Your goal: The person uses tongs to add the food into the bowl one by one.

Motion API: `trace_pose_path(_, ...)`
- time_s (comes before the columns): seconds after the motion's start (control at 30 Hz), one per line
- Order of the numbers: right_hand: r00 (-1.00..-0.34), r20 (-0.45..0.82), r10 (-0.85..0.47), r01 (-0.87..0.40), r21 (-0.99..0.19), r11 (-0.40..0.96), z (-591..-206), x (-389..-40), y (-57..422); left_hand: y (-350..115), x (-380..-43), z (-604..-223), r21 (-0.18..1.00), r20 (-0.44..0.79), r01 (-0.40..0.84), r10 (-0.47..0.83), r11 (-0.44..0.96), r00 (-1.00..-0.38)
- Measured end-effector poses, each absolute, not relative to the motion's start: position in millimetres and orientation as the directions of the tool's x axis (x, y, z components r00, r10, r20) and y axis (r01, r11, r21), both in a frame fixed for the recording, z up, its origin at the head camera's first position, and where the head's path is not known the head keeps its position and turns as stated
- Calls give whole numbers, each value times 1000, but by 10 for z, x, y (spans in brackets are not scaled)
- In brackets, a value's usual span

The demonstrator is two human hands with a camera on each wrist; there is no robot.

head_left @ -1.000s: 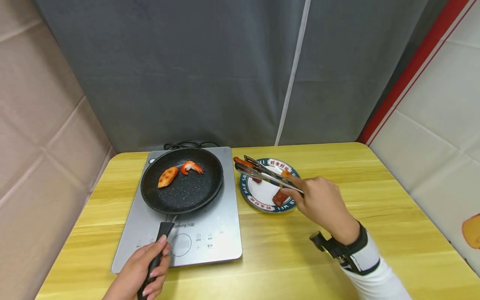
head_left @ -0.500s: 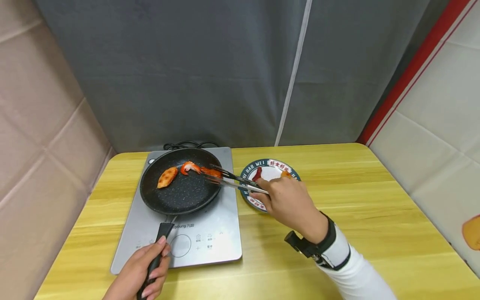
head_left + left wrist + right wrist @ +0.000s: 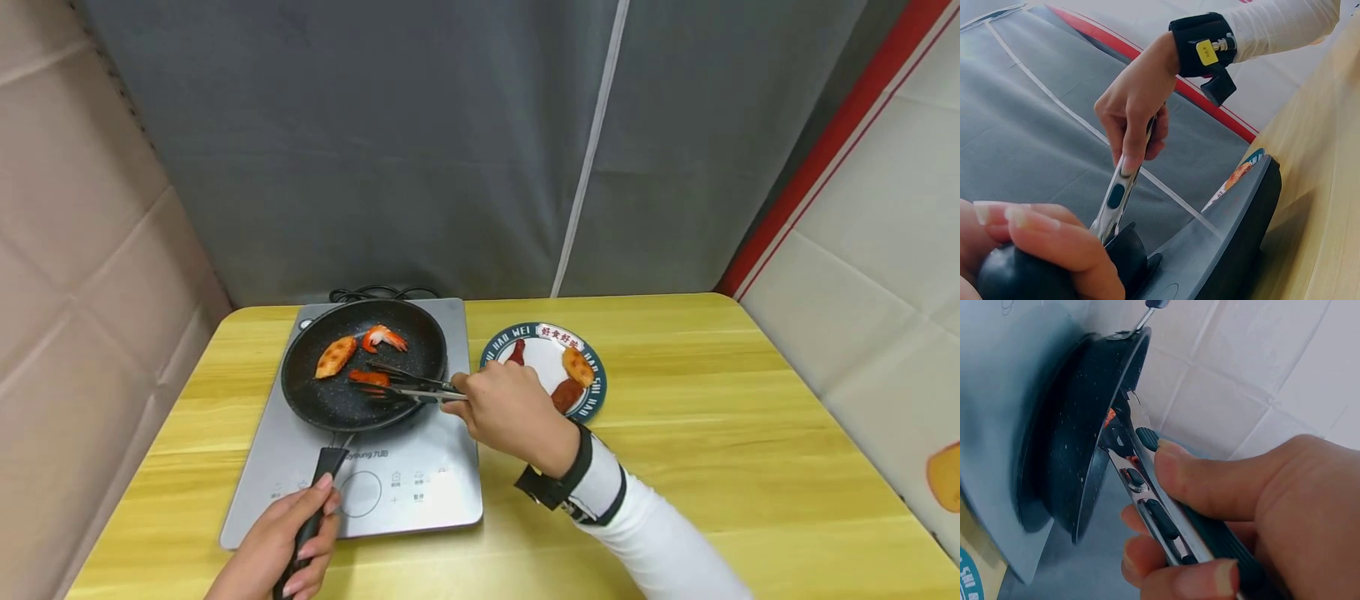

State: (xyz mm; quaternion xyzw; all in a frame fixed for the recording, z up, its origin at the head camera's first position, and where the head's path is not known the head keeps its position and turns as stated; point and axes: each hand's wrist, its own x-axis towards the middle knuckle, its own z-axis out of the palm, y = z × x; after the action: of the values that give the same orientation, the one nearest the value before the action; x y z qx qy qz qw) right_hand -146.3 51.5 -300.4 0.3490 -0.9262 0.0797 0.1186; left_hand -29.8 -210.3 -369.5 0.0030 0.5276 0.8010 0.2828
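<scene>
My left hand [image 3: 281, 542] grips the black handle [image 3: 331, 458] of a dark speckled frying pan [image 3: 337, 408]. My right hand [image 3: 517, 412] holds metal tongs [image 3: 1147, 462] with dark grip pads, thumb on one arm and fingers round the other. The tongs' tips reach into the right half of the pan, on either side of a red-orange piece of food [image 3: 367, 377]. Behind it lies a shrimp [image 3: 384, 337], and left of that a browned, leaf-shaped piece [image 3: 335, 357]. In the right wrist view the pan wall hides most of the food.
The pan stands on a silver induction cooker [image 3: 405, 500]. Right of it, partly behind my right hand, is a patterned plate [image 3: 543, 362] with a dark red piece [image 3: 517, 352], a brown piece [image 3: 567, 395] and a golden piece [image 3: 577, 367]. A black cable [image 3: 382, 292] lies behind the cooker.
My right hand has carried the red-orange piece in the tongs leftward from over the plate into the pan, bringing it down in front of the shrimp. My left hand stays on the handle.
</scene>
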Motion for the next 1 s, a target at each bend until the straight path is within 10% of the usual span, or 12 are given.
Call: trace_pose_path(1.0,-770,166,-616,-638,-187,747,-2943,-1526,343,-2108,-308,-3688,834,-307,-468,460,-292,-833)
